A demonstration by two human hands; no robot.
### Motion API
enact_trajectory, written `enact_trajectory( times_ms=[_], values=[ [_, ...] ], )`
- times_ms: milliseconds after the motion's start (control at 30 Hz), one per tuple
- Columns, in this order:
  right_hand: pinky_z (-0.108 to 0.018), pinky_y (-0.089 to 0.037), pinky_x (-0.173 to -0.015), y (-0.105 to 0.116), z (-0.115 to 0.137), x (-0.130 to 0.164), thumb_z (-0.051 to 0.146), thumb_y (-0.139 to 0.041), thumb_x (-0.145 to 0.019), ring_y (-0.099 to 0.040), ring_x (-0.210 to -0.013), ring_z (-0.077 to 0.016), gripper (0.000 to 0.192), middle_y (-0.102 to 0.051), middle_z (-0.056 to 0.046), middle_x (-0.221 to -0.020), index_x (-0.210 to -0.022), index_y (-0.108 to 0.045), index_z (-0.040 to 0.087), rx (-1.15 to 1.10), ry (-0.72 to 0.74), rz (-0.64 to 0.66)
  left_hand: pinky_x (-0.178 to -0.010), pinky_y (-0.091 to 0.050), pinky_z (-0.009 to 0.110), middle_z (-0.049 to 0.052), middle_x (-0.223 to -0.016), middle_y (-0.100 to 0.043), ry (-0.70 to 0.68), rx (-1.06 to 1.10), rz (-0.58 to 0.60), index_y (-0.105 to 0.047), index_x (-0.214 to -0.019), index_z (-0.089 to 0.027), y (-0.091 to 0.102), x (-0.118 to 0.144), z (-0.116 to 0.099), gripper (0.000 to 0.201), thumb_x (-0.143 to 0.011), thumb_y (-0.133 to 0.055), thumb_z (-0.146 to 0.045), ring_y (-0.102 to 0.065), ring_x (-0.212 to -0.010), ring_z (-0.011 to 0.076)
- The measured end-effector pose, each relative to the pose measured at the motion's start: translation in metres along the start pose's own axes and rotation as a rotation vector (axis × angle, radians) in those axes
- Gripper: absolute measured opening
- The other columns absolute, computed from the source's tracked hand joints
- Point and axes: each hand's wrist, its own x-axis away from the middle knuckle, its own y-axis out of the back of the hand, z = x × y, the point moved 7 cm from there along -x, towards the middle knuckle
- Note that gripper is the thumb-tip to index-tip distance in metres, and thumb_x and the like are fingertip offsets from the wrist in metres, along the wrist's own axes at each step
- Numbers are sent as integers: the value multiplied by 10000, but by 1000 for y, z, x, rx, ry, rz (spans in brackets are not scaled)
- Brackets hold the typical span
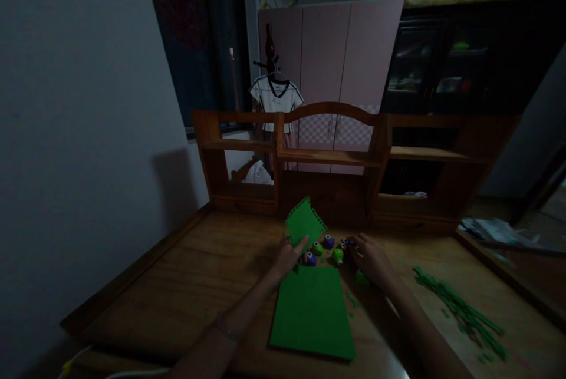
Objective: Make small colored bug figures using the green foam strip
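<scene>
Green paper sheet (312, 312) lies flat on the wooden tabletop (177, 284), centre of view, long side running toward the person. Second, smaller green piece (305, 223) with a notched or punched edge is pinched in the left hand (288, 256), tilted up off the tabletop just beyond the big sheet's far edge. Left fingers closed on its lower corner, index finger extended along it.

Right hand (370, 256) is apart from the left, resting at the far right corner of the big sheet, fingers curled over a cluster of small craft punches (328, 241), purple and green ones. Too dark to tell whether it actually grips one or only touches them. Punches sit between the two hands, just past the sheet's far edge.

Small green scraps (352, 301) scattered on the tabletop just right of the sheet. Pile of long thin green strips (460, 311) further right, well apart from the hands.

Behind the work area: wooden shelf unit (336, 158) standing on the tabletop's far edge. Beyond that, a pink wardrobe (329, 52), a white shirt on a hanger (275, 96), and a dark cabinet (442, 61) to the right. Room is dim; fine detail is poor.
</scene>
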Motion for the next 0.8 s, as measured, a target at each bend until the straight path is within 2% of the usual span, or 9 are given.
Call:
enact_trajectory(
  times_ms=[67,200,367,467,633,800],
  values=[
    [-258,-408,-795,-1,-1,0,213,-426,-887,-569,-922,-184,261,-577,-89,-1035,-1066,-613,182,7,-13,-5,-904,-475,338,67,-895,-723,-42,3,25,-691,-835,-189,-1,-1,-1,311,-764,-598,-476,-652,-970,247],
    [-273,-406,-838,0,3,2,235,-450,-885,-546,-1015,-205,258,-575,-90,-1053,-1085,-606,185,4,-5,1,-946,-447,337,74,-969,-715,-39,-5,23,-698,-902,-184,0,-2,0,327,-764,-601,-464,-639,-1004,241],
    [-268,-418,-800,4,13,4,258,-480,-877,-564,-942,-190,244,-567,-72,-1039,-1083,-599,204,-32,30,29,-948,-446,329,72,-1055,-694,-41,33,42,-690,-960,-179,-2,0,-3,352,-771,-595,-460,-626,-1035,231],
    [-269,-417,-808,8,19,5,268,-484,-877,-558,-949,-192,241,-563,-72,-1034,-1080,-597,202,-44,67,19,-889,-480,333,86,-995,-709,-39,26,33,-692,-906,-170,-2,1,-4,354,-759,-606,-481,-643,-988,250],
    [-273,-414,-821,9,18,5,287,-488,-885,-549,-953,-193,241,-555,-77,-1037,-1082,-590,194,-49,75,13,-732,-524,322,85,-730,-715,52,-23,34,-673,-753,-155,-3,3,0,411,-721,-612,-560,-678,-807,261],
    [-276,-416,-773,8,14,6,339,-478,-902,-552,-903,-192,221,-554,-64,-987,-1028,-594,201,-26,47,-6,-816,-502,305,80,-868,-722,-15,-25,29,-678,-804,-163,-2,1,0,380,-759,-584,-529,-668,-880,242]
  ],
)
